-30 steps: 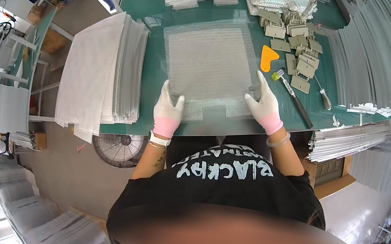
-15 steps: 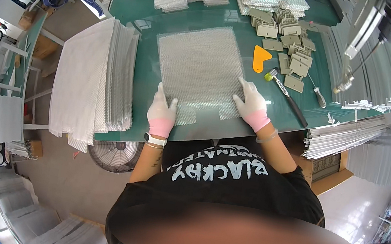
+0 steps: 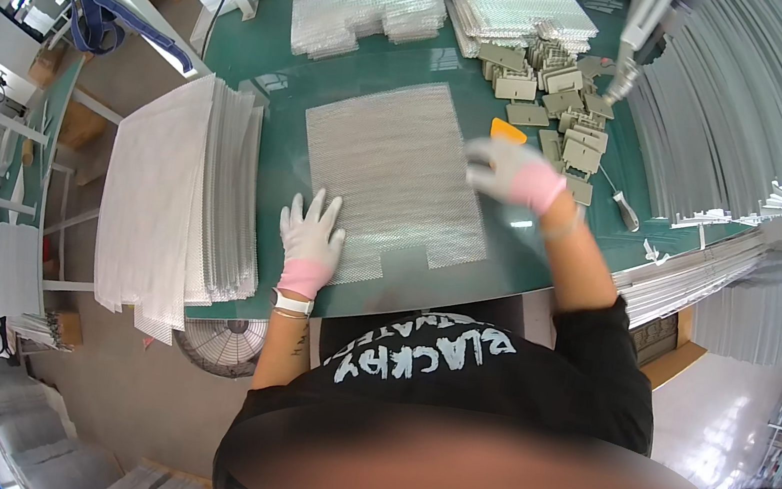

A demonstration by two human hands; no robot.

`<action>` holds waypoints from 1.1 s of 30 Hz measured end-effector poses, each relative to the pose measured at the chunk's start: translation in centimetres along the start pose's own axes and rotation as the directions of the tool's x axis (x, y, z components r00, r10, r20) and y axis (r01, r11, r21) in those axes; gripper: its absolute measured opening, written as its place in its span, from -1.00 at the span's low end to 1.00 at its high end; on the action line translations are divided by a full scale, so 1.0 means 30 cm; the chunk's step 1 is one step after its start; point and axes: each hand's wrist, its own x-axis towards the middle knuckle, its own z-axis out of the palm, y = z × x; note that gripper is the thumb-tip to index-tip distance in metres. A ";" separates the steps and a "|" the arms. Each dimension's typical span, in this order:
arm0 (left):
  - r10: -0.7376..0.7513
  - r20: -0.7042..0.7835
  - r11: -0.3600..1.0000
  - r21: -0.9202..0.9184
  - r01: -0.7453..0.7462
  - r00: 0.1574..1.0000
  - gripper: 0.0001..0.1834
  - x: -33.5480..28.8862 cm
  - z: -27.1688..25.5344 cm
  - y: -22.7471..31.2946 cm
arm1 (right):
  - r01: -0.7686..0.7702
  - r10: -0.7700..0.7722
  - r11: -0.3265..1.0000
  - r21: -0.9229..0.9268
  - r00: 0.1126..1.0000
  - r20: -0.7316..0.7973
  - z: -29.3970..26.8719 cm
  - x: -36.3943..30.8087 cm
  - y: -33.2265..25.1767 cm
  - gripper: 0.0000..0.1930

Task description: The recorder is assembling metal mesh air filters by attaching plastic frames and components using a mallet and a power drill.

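Observation:
A grey mesh sheet [image 3: 393, 164] with notches along its near edge lies flat on the green table. On its lower left edge rests my left hand [image 3: 311, 238], in a white glove with a pink cuff, open with fingers spread. My right hand [image 3: 515, 174], gloved alike and blurred by motion, is over the table at the sheet's right edge. Its fingers are smeared, so I cannot tell what they do. Just beyond it an orange scraper [image 3: 507, 130] is partly covered. The hammer seen earlier is hidden behind my right hand and forearm.
A tall stack of mesh sheets [image 3: 156, 194] stands at the left. More stacks [image 3: 361, 2] lie at the back. Khaki plastic plates [image 3: 562, 103] are heaped at the right, near a screwdriver [image 3: 624, 211]. A metal arm [image 3: 633, 48] hangs above, and long grey strips [image 3: 734, 114] fill the far right.
My right hand has left the sheet's right edge and moved up and right toward the scraper. My left hand has flattened onto the sheet's left edge. The view has shifted slightly.

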 end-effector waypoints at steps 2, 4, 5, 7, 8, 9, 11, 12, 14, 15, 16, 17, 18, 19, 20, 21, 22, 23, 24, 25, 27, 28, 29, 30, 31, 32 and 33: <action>0.042 0.034 0.999 -0.031 -0.041 0.999 -0.33 0.019 0.010 -0.011 | -0.127 0.115 0.991 -0.041 0.969 -0.220 -0.165 0.196 0.037 -0.48; 0.044 0.063 0.996 -0.086 -0.038 0.997 -0.36 0.063 0.000 -0.001 | -0.402 0.365 0.915 0.020 0.808 -0.463 -0.284 0.395 0.115 -0.42; 0.051 0.052 0.995 -0.086 -0.047 0.997 -0.36 0.085 -0.014 0.011 | -0.525 0.408 0.851 -0.024 0.689 -0.599 -0.314 0.481 0.169 -0.38; 0.044 0.175 0.999 -0.027 -0.040 0.984 -0.29 0.111 -0.059 0.031 | -0.637 0.410 0.769 -0.046 0.548 -0.729 -0.328 0.577 0.248 -0.33; 0.047 0.164 0.999 -0.027 -0.043 0.985 -0.29 0.112 -0.073 0.049 | -0.681 0.589 0.729 0.071 0.571 -0.572 -0.338 0.596 0.282 -0.25; -0.002 0.022 0.996 -0.090 0.003 1.000 -0.25 0.095 -0.075 0.066 | -0.728 0.727 0.664 0.169 0.577 -0.372 -0.342 0.616 0.298 -0.16; -0.076 -0.209 0.986 -0.160 0.043 0.975 -0.13 0.042 -0.078 0.065 | -0.693 0.682 0.710 0.126 0.632 -0.367 -0.391 0.622 0.261 -0.14; -0.082 -0.215 0.986 -0.159 0.048 0.973 -0.13 0.015 -0.076 0.067 | -0.669 0.648 0.739 0.082 0.673 -0.356 -0.422 0.614 0.232 -0.11; -0.127 -0.299 0.961 -0.272 0.043 0.946 -0.10 -0.039 -0.080 0.078 | -0.657 0.630 0.745 0.114 0.637 -0.445 -0.458 0.603 0.204 -0.11; -0.103 -0.291 0.965 -0.261 0.025 0.951 -0.07 -0.052 -0.077 0.081 | -0.644 0.607 0.762 0.067 0.673 -0.422 -0.468 0.585 0.228 -0.07; -0.097 -0.291 0.965 -0.263 0.018 0.952 -0.07 -0.050 -0.076 0.090 | -0.631 0.587 0.775 0.024 0.706 -0.395 -0.475 0.559 0.270 -0.04; -0.052 -0.283 0.954 -0.299 -0.036 0.958 -0.06 -0.043 -0.070 0.099 | -0.592 0.498 0.799 -0.107 0.751 -0.434 -0.445 0.522 0.376 0.06; -0.036 -0.271 0.943 -0.327 -0.057 0.962 -0.05 -0.056 -0.069 0.095 | -0.586 0.497 0.803 -0.107 0.758 -0.423 -0.438 0.526 0.343 0.06; -0.034 -0.252 0.944 -0.325 -0.051 0.967 -0.04 -0.063 -0.070 0.094 | -0.590 0.532 0.806 0.041 0.693 -0.487 -0.462 0.516 0.286 0.06; -0.037 -0.259 0.944 -0.327 -0.051 0.965 -0.04 -0.063 -0.086 0.096 | -0.575 0.570 0.797 0.184 0.615 -0.545 -0.514 0.483 0.218 0.06; -0.024 -0.279 0.937 -0.342 -0.076 0.960 -0.06 -0.059 -0.095 0.104 | -0.448 0.549 0.830 0.332 0.551 -0.628 -0.553 0.428 0.198 0.14; -0.010 -0.299 0.929 -0.357 -0.102 0.954 -0.08 -0.052 -0.101 0.113 | -0.453 0.552 0.827 0.333 0.543 -0.632 -0.561 0.405 0.225 0.14; 0.000 -0.300 0.926 -0.359 -0.113 0.954 -0.08 -0.042 -0.102 0.123 | -0.252 0.477 0.877 0.409 0.354 -0.805 -0.566 0.383 0.261 0.16; 0.046 -0.285 0.894 -0.415 -0.167 0.957 -0.12 -0.027 -0.108 0.134 | -0.038 0.414 0.910 0.412 0.106 -0.904 -0.575 0.342 0.293 0.19; 0.063 -0.271 0.864 -0.467 -0.188 0.961 -0.17 -0.030 -0.111 0.131 | 0.128 0.420 0.895 0.427 0.082 -0.904 -0.568 0.327 0.241 0.13; 0.113 -0.135 0.770 -0.614 -0.172 0.984 -0.21 -0.026 -0.074 0.124 | 0.450 0.399 0.780 0.434 0.177 -0.900 -0.469 0.260 0.169 0.02; 0.195 -0.006 0.652 -0.746 -0.135 0.981 -0.26 -0.020 -0.061 0.129 | 0.596 0.371 0.687 0.416 0.205 -0.906 -0.402 0.225 0.154 0.01; 0.249 0.102 0.562 -0.825 -0.058 0.963 -0.33 -0.011 -0.093 0.154 | 0.621 0.335 0.653 0.434 0.277 -0.901 -0.308 0.173 0.071 0.02; 0.234 0.103 0.565 -0.824 -0.049 0.967 -0.33 -0.008 -0.108 0.200 | 0.644 0.291 0.618 0.450 0.344 -0.893 -0.198 0.113 -0.049 0.03; 0.196 0.015 0.135 -0.991 -0.012 0.980 -0.38 -0.003 -0.118 0.268 | 0.697 0.252 0.544 0.468 0.396 -0.883 -0.097 0.049 -0.161 0.08; 0.129 -0.048 -0.326 -0.945 -0.003 0.991 -0.43 0.006 -0.134 0.323 | 0.622 0.060 0.710 0.329 0.412 -0.909 0.006 -0.023 -0.210 0.06; 0.133 -0.044 -0.325 -0.946 0.001 0.990 -0.43 0.017 -0.153 0.357 | 0.536 0.049 0.756 0.375 0.526 -0.849 0.112 -0.091 -0.267 0.08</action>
